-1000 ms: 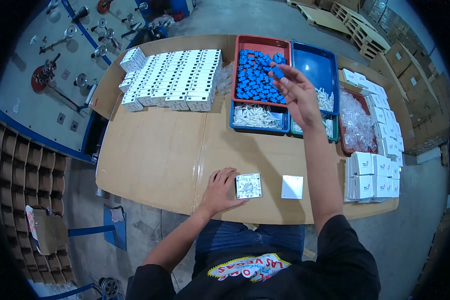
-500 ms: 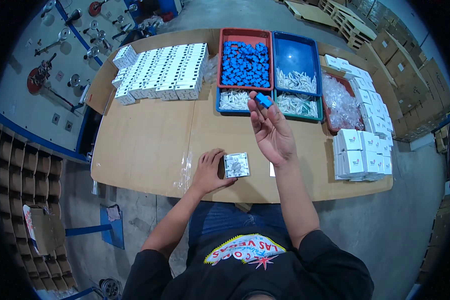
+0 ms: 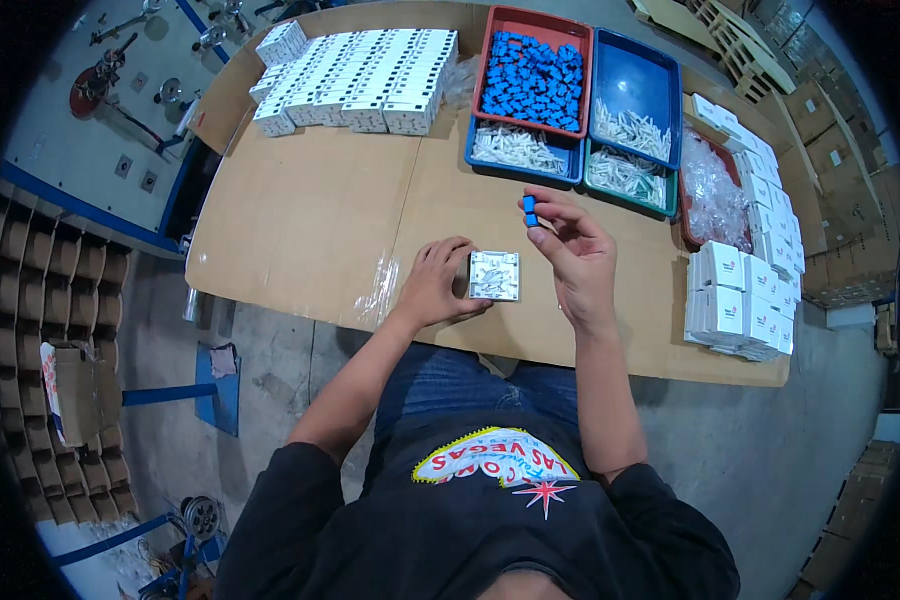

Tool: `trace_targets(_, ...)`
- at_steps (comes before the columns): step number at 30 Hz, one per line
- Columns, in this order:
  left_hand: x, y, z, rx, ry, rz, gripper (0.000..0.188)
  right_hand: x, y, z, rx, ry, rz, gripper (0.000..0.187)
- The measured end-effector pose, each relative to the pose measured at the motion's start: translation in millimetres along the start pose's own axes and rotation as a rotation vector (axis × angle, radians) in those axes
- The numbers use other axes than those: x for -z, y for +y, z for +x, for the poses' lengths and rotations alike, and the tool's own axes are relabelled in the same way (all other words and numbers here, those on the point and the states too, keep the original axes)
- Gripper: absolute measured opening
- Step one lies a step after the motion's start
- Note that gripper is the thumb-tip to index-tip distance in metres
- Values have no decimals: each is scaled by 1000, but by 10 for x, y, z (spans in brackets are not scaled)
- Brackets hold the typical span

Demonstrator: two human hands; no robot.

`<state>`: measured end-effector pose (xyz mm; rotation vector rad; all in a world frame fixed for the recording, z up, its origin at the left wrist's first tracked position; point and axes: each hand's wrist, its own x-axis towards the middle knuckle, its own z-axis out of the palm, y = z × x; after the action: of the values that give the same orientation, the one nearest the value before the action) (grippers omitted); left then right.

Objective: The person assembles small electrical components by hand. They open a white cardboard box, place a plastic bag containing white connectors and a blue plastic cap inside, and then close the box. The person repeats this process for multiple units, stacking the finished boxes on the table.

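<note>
Right now, your right hand (image 3: 575,250) is up over the near part of the cardboard-covered table (image 3: 300,210), pinching a small blue piece (image 3: 529,211) between thumb and fingertips. That piece is clear of everything but your fingers, just to the right of and a little farther out than the white square unit (image 3: 495,276), which rests on the cardboard in front of you. Your left hand (image 3: 435,285) grasps that unit from its left side, the thumb along its near edge and the forefinger at its far left corner. The unit's detailed face is turned upward.

Beyond your right hand you have a cluster of trays. The red tray (image 3: 560,30), far left of the cluster, carries a heap of blue pieces (image 3: 533,85). Right beside it is a blue tray (image 3: 635,85) with slim white parts (image 3: 630,133) gathered toward its near end. On the near side, a lower blue tray (image 3: 520,177) and a green tray (image 3: 625,201) hold more such parts. To their right sits a reddish tray filled with clear plastic bags (image 3: 715,190).

On your far left, white boxes (image 3: 360,80) stand packed in rows. At the table's right edge you have stacked white cartons (image 3: 725,295), with brown cartons (image 3: 840,180) well beyond them.
</note>
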<state>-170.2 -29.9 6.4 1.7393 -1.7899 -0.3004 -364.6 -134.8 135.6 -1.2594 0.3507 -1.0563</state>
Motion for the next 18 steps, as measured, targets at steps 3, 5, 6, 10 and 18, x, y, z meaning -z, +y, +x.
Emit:
trace_targets(3, 20, 8, -2, -6, 0, 5, 87, -1, 29, -5, -27, 6, 23, 33)
trace_targets(5, 6, -6, -10, -2, 3, -9, 87, -13, 67, -13, -51, 29, 36, 38)
trace_targets(6, 0, -20, -1, -8, 7, -12, 87, -15, 89, -4, -58, 25, 38, 37)
trace_targets(10, -2, -48, 19, 0, -11, -16, 89, 31, 263, -50, -263, 106, 220, 32)
trace_targets(18, -32, -78, 9, 4, -15, -31, 89, 103, 693, -278, -640, 296, 815, 35)
